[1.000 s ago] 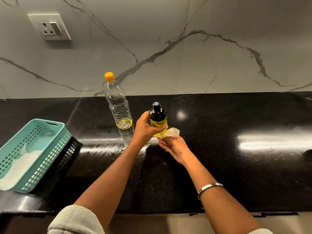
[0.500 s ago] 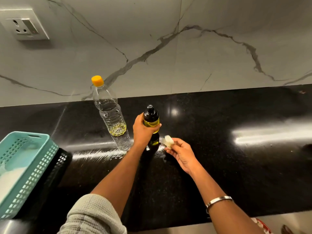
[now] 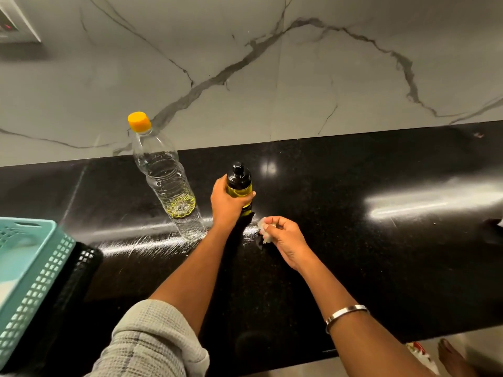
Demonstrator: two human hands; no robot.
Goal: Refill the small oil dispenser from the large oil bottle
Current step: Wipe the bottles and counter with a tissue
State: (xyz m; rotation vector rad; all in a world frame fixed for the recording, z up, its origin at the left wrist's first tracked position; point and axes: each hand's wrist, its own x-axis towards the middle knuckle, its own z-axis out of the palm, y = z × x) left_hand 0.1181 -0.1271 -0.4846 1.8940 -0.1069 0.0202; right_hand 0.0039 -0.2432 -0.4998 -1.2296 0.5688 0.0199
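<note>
Here the left hand (image 3: 227, 204) grips the small oil dispenser (image 3: 239, 186), upright on the counter (image 3: 353, 254) just right of the large oil bottle (image 3: 166, 178). The right hand (image 3: 283, 236) pinches a tissue (image 3: 264, 232) beside the dispenser's base. Wipe the counter with light strokes; steady the dispenser throughout.

There are two bottles on the black counter (image 3: 353, 254): one big clear bottle (image 3: 166, 175) with one orange cap (image 3: 139, 121), and one small dark bottle (image 3: 239, 186) with one black top. There are two hands, the left hand (image 3: 227, 202) and the right hand (image 3: 285, 238). One white wad (image 3: 264, 232). One teal basket (image 3: 35, 281) at the counter's left edge. One silver bangle (image 3: 344, 314).
</note>
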